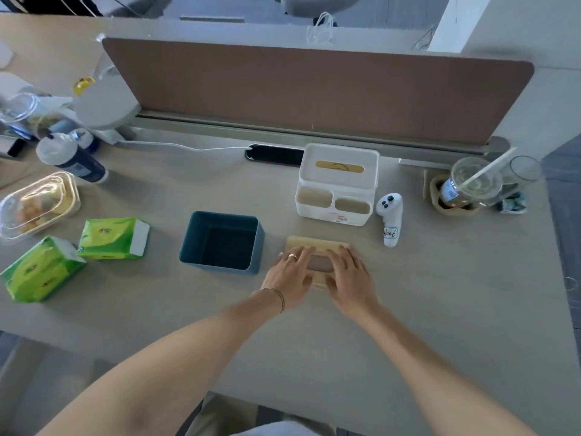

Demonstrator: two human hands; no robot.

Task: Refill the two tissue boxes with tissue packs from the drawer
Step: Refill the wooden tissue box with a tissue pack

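A dark blue tissue box (222,242) stands open and empty on the desk, its lid off. Its wooden lid (317,245) lies flat to the right, with my left hand (290,272) and my right hand (347,275) resting on its two ends, fingers spread over it. Behind the lid stands a white tissue box (338,184) with a wooden slot on top and two front compartments. Two green tissue packs lie at the left: one (113,238) nearer the blue box, the other (39,269) by the desk's front edge.
A brown divider panel (314,89) runs along the back. A white controller (390,217) stands right of the white box. Drink cups (471,184) sit at the far right. A clear food container (37,204) and a bottle (70,158) sit at the left.
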